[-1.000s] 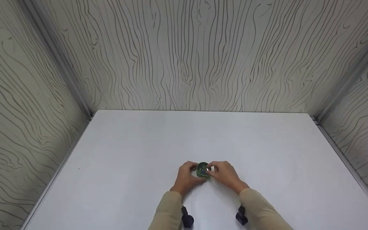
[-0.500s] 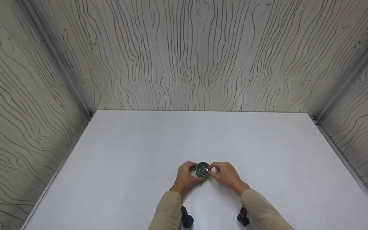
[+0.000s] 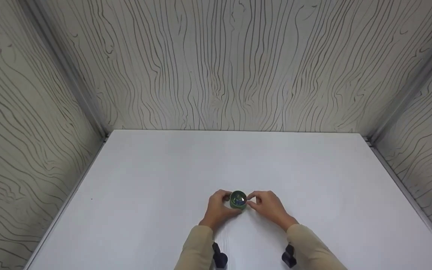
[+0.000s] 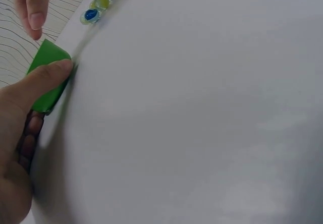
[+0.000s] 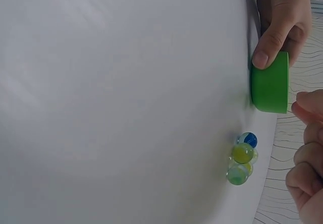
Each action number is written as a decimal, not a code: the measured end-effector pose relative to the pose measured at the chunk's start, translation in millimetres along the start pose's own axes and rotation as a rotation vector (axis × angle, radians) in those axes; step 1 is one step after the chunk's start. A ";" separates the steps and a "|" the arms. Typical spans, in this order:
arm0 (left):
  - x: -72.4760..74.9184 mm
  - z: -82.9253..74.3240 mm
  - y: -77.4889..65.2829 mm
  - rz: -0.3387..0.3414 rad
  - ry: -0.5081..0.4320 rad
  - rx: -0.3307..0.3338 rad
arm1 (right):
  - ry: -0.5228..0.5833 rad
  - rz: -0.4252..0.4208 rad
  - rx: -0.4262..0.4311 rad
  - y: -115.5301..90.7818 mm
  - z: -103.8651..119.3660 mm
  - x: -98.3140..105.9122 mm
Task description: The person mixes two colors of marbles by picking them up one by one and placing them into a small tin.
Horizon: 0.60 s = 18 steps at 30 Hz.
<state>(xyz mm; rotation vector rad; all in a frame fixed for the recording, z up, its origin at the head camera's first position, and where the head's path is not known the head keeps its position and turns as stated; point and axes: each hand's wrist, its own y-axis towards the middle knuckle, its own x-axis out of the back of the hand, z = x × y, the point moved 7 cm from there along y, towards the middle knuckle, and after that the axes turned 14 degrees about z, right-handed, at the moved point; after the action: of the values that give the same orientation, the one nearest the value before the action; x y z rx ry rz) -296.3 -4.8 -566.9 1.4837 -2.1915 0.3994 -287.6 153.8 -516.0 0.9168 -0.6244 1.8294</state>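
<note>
A small green cup (image 3: 240,207) stands upright on the white table, its mouth facing up, with shiny blue and greenish marbles visible inside in the head view. My left hand (image 3: 217,210) grips it from the left, thumb (image 4: 48,75) on the near wall and fingers round the far side. Just right of the rim is my right hand (image 3: 269,206), thumb and forefinger bent and slightly apart, nothing visible between them. Several glass marbles (image 5: 243,154) lie clustered on the table beside the cup, below the right hand; that hand hides them in the head view.
The white tabletop (image 3: 186,161) extends around the hands. Wood-patterned panels (image 3: 216,67) rise behind and at both sides. A black device (image 3: 220,258) sits at the left wrist and another black device (image 3: 288,257) at the right.
My right hand has drawn back slightly to the right, its fingertips moving from inside the cup's mouth to beside the rim. The left hand and cup have hardly moved.
</note>
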 end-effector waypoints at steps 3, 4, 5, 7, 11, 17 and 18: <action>0.2 0.2 -0.4 -0.006 -0.009 0.008 | 0.000 0.006 -0.016 -1.6 -2.1 1.1; -0.1 0.2 -0.7 -0.006 -0.008 0.008 | 0.003 0.008 -0.020 -2.6 -2.9 1.3; -0.1 -0.1 -1.0 -0.007 -0.006 0.007 | 0.005 0.011 -0.023 -3.6 -3.6 1.5; 0.0 -0.7 -1.3 -0.008 -0.008 0.001 | 0.010 0.010 -0.027 -5.5 -5.1 2.2; 0.1 -1.6 -1.5 -0.017 0.009 -0.013 | 0.032 0.014 -0.039 -8.8 -7.7 4.7; -2.7 -2.6 -0.2 -0.031 0.019 -0.022 | 0.043 0.015 -0.048 -10.2 -12.1 7.9; -3.3 -2.8 -0.2 -0.031 0.017 -0.013 | 0.043 0.014 -0.047 -10.4 -12.7 8.3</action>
<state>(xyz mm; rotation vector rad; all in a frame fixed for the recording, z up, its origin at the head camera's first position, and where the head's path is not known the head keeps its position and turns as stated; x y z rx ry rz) -294.6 -1.0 -566.3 1.5001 -2.1515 0.3845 -284.3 171.9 -516.4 0.8422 -0.6461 1.8345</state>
